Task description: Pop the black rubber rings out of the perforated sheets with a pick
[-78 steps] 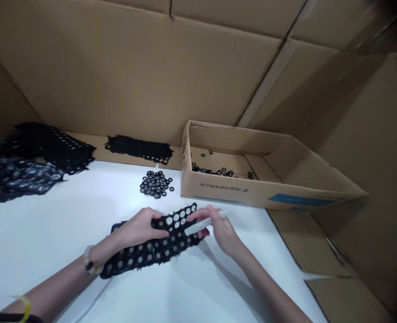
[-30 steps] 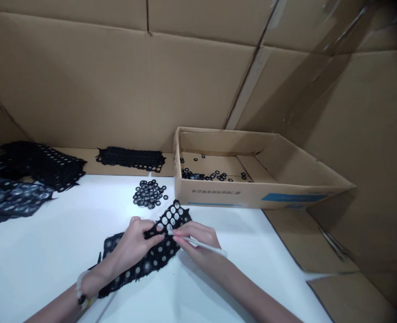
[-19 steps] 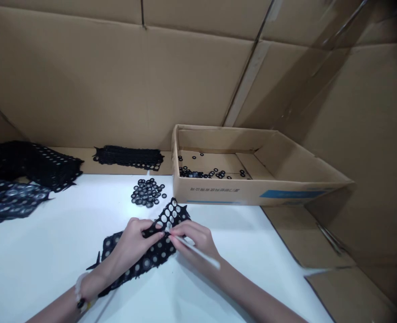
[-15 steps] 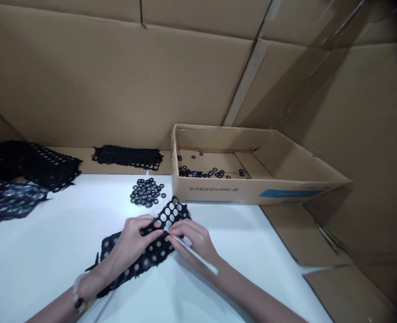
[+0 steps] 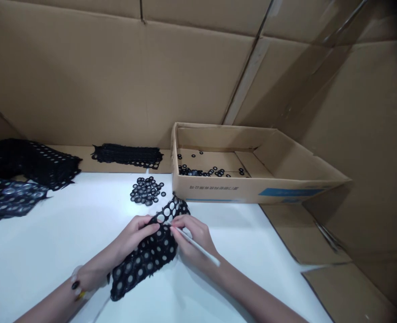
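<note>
A black rubber-like sheet (image 5: 144,259) dotted with rows of round holes lies aslant on the white table, its far end bent up. My left hand (image 5: 137,233) grips the sheet's upper left edge between thumb and fingers. Pinched in my right hand (image 5: 195,237) is a slim white stick (image 5: 200,246), its tip against the sheet close to my left thumb. The exact spot under the tip is partly hidden by my fingers. Beyond the sheet lies a heap of small black rings (image 5: 147,190).
An open cardboard box (image 5: 218,184) at the back right holds several scattered black rings (image 5: 198,172). A stack of perforated black sheets (image 5: 127,155) sits at the back, with more sheets (image 5: 37,163) at far left. Cardboard walls (image 5: 84,76) enclose the table.
The sheet has turned, its near end swinging right and its far end curling more. My left hand has shifted slightly, while the stick stays in my right hand at nearly the same place.
</note>
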The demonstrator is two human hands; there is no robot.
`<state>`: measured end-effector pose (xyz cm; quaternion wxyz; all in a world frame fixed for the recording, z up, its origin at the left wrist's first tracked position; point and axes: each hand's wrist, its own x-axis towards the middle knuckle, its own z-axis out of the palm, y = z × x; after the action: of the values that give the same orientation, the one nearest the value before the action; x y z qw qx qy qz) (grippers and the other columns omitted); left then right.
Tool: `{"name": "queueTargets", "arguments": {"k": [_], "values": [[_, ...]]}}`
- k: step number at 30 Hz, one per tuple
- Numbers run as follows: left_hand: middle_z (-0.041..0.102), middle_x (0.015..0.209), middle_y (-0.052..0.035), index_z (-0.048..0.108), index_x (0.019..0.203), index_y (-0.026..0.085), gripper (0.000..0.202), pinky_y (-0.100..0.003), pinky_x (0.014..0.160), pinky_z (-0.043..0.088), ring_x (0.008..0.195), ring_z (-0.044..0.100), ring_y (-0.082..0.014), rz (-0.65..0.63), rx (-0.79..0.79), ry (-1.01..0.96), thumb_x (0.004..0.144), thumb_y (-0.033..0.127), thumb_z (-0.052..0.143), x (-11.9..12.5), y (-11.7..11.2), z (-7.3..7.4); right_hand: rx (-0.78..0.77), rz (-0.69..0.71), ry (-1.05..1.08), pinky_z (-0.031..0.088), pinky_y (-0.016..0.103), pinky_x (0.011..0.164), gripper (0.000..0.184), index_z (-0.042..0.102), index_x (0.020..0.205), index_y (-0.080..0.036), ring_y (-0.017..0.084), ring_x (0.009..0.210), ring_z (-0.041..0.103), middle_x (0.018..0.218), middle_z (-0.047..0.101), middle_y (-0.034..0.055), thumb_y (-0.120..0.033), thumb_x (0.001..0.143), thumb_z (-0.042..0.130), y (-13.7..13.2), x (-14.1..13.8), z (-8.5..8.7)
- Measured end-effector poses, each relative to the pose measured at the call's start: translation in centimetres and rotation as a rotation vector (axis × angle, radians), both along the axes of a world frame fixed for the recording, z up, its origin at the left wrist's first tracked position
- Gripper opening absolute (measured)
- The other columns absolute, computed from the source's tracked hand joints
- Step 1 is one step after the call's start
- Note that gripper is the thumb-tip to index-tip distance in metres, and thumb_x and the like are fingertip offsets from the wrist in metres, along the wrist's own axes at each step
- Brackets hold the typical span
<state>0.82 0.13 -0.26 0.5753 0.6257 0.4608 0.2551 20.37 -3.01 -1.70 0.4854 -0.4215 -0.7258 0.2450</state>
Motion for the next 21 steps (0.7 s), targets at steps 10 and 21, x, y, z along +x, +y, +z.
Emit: {"name": "queueTargets", "arguments": {"k": [10,21], "values": [[0.051,0.064,0.002,0.051,0.064,0.015,0.038,-0.024,0.066,0.037,0.067,0.045,-0.014,0.005,0.026,0.03,0.083,0.048,0.054,0.3,-0.4,0.1,0.103,0.1,-0.127,0.049,0.038,0.079,0.02,0.059,0.105,-0.02,0.022,0.09,0.057,0.098,0.062,0.0101,-0.013,0.089,0.047,-0.3,1.5,2.1],[0.049,0.06,0.0002,0.052,0.055,0.017,0.04,-0.027,0.065,0.038,0.069,0.048,-0.0161,0.036,0.285,0.193,0.087,0.042,0.05,0.9,-1.1,-0.6,-0.099,-0.032,-0.151,0.045,0.028,0.064,0.017,0.055,0.079,-0.02,0.018,0.07,0.054,0.076,0.059,0.0017,-0.015,0.073,0.071,-0.4,-0.4,0.6]]}}
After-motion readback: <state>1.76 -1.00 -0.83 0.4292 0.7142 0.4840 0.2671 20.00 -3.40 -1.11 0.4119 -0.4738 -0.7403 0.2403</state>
